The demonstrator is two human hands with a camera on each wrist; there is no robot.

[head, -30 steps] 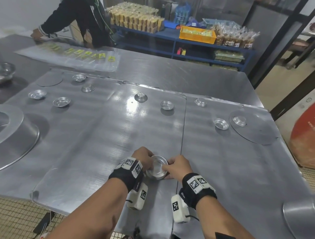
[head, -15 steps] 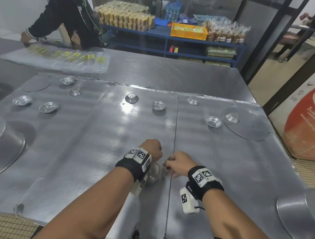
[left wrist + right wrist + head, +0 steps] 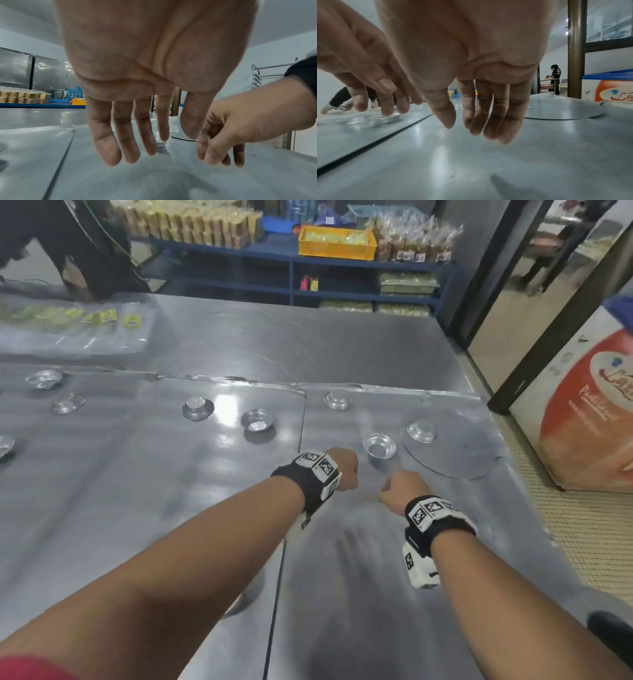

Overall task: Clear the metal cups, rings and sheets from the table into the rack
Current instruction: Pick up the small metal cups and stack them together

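Both hands hover empty over the steel table, fingers loose and pointing down. My left hand (image 3: 347, 470) is just short and left of an upright metal cup (image 3: 379, 446), and that cup (image 3: 163, 142) shows behind its fingers (image 3: 130, 142). My right hand (image 3: 390, 489) hangs a little nearer to me, its fingers (image 3: 488, 121) above bare table. An upturned cup (image 3: 421, 431) sits on a round metal sheet (image 3: 459, 453) to the right. More cups (image 3: 255, 420) lie farther left. A dark shape (image 3: 239, 602) peeks out under my left forearm.
Large flat metal sheets (image 3: 137, 474) cover the table with a seam (image 3: 274, 594) between them. A metal tray rack (image 3: 256, 77) stands far right. Blue shelves (image 3: 294, 268) of packaged goods line the back. A person in black (image 3: 68, 244) works at the far left.
Both hands have let go of the stacked cups near the front edge and reached forward and right, toward the cup beside the round sheet. The head view has swung right.
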